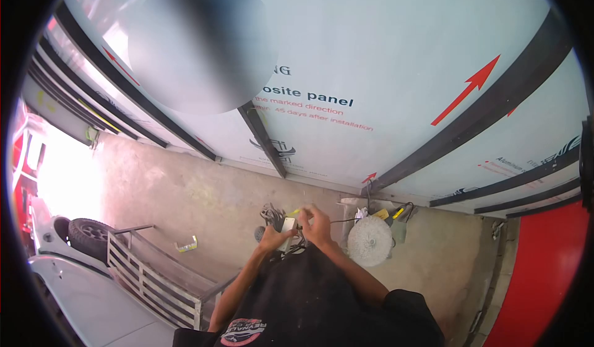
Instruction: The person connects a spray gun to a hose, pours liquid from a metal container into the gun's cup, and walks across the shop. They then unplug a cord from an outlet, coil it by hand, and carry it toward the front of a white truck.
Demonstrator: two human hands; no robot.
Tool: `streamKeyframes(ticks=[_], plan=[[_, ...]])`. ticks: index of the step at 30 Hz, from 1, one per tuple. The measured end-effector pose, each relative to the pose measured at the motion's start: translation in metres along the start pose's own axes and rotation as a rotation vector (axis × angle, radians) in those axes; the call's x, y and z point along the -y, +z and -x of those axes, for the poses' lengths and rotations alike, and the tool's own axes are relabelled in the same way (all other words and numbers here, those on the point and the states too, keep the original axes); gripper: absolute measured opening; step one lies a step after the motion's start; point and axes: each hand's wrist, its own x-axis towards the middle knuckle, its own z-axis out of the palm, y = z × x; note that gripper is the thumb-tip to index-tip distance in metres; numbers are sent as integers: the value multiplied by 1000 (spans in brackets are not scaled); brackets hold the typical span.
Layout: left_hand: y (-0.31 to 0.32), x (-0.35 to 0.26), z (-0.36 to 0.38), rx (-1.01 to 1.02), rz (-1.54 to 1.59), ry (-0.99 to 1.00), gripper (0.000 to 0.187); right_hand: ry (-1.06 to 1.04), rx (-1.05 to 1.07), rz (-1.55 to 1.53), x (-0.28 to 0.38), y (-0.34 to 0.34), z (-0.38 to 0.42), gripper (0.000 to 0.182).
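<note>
My left hand (271,239) is closed around a pale rectangular block (288,225), which looks like a power strip, in front of my dark shirt. Dark cables (271,213) are bunched around and behind the block. My right hand (316,227) is beside the block's right side with its fingers pinched together. Whatever lies between those fingers is too small to make out. A thin black cord (341,221) runs from near my right hand toward the right. Something small and yellow (293,213) shows just above the block.
A white, rough-textured round object (370,240) stands to the right, with a yellow-and-black tool (399,213) behind it. Ahead rises a wall of printed panels (396,56) with dark frame bars. On the left are a metal rack (154,285), a tire (90,235) and a silver car (105,304).
</note>
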Motion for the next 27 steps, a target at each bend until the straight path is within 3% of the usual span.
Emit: streamKeyframes(ticks=[4, 7, 9, 11, 12, 13, 14, 15, 18, 19, 20, 21, 22, 24, 25, 26, 27], plan=[[11, 3, -3, 6, 120, -18, 42, 153, -68, -168, -44, 7, -6, 25], [10, 9, -14, 4, 185, -68, 39, -143, 331, 244, -132, 26, 23, 42], [13, -17, -1, 13, 230, -78, 38, 454, 431, 118, -88, 12, 25, 53], [17, 14, -23, -93, 265, -70, 36, 440, 294, 276, -64, -5, 23, 54], [13, -6, -12, -133, 324, -88, 33, 436, 238, 373, -67, -11, 26, 53], [6, 5, -20, -164, 596, -51, 30, 430, 183, 470, -74, -15, 29, 52], [-9, 16, -27, -183, 788, -56, 27, 435, -20, 471, -98, -20, 33, 53], [-25, 35, -36, -184, 882, 30, 30, 487, -90, 420, -101, -37, 36, 50], [-51, 59, -38, -110, 1011, 25, 32, 572, -173, 335, -138, -104, 48, 41], [-55, 62, -32, -106, 1072, 24, 33, 542, -259, 289, -174, -123, 57, 35], [-50, 67, -28, -161, 1094, 17, 35, 294, -346, 425, -225, -143, 66, 35], [-45, 71, -26, -211, 1033, 57, 37, 369, -493, 429, -276, -164, 72, 39], [-36, 69, -24, -397, 1097, 14, 35, 441, -528, 374, -308, -183, 74, 28], [-37, 86, -28, -475, 1087, -97, 35, 574, -573, 178, -398, -233, 111, 9], [-41, 84, -23, -566, 1037, -73, 36, 573, -553, 156, -484, -263, 146, 12], [-50, 75, -12, -622, 1033, -74, 37, 701, -772, -331, -407, -262, 142, 10], [-61, 69, -1, -665, 1030, -73, 39, 920, -931, -336, -357, -260, 139, 12]])
